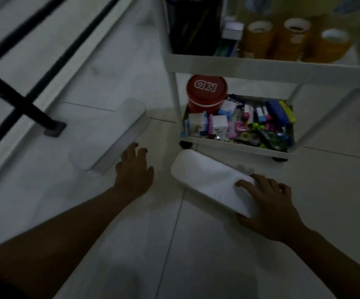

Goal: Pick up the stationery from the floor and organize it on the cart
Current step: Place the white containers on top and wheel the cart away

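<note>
The right hand [267,203] grips the near end of a white oblong case [209,180], with the thumb laid over its top and the fingers curled round its far edge. The case stretches away from the grip toward the foot of the white cart [239,65], whose lower shelf just beyond holds mixed stationery [258,124] and a red tub [206,93]. Left of that grip, the left hand [134,169] hangs with fingers loosely spread and holds nothing, its fingertips just beside a translucent oblong tray [110,134] lying on the pale floor [196,255].
</note>
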`<move>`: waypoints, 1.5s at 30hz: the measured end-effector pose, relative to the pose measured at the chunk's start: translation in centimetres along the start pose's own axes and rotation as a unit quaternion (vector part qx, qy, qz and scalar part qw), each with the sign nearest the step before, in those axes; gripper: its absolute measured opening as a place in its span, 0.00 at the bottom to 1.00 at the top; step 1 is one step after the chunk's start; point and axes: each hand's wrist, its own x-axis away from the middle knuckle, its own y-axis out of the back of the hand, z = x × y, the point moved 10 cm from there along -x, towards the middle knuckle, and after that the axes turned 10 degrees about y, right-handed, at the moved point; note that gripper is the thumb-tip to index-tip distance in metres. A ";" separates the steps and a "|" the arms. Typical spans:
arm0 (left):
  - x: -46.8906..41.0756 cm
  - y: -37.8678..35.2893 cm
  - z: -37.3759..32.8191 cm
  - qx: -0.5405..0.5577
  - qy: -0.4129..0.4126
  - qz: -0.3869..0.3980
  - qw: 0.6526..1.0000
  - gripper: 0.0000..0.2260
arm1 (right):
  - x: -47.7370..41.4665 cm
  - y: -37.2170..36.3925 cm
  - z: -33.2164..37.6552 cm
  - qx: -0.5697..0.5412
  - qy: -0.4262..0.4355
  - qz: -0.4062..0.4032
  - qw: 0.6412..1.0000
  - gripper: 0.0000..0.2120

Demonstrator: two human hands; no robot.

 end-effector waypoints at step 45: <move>1.3 9.3 13.8 0.116 -0.097 0.019 0.988 0.39 | -11.2 1.1 10.5 -0.278 0.023 -0.214 0.936 0.44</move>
